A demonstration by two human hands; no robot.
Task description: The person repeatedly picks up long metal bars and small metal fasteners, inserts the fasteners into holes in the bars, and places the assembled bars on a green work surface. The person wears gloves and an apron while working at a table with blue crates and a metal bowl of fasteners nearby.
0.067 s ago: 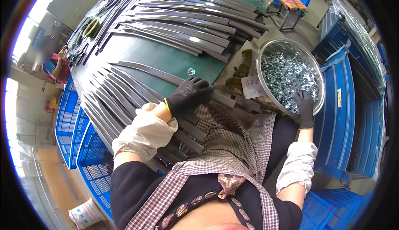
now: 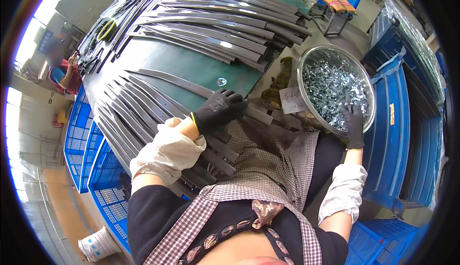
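My left hand (image 2: pixel 219 109), in a black glove with a yellow cuff edge, is closed around a long dark flat strip (image 2: pixel 259 115). The strip runs from the green table across my lap, pointing toward the bowl. At the right, my right hand (image 2: pixel 353 123), also black-gloved, reaches over the near rim of a round metal bowl (image 2: pixel 300 79). Its bent fingers are down among small shiny metal clips (image 2: pixel 330 85) that fill the bowl. Whether a clip is between those fingertips is too small to tell. Other dark strips (image 2: pixel 143 103) lie fanned out beside my left arm.
More dark strips (image 2: pixel 206 23) are piled across the far part of the green table (image 2: pixel 235 77). A paper label (image 2: pixel 291 100) rests against the bowl. Blue crates (image 2: pixel 108 195) stand at the left, a large blue bin (image 2: pixel 388 131) at the right. Another person (image 2: pixel 67 75) is at the far left.
My right hand has shifted very slightly right among the clips. The left hand keeps its hold on the strip. The person at the far left has moved a little.
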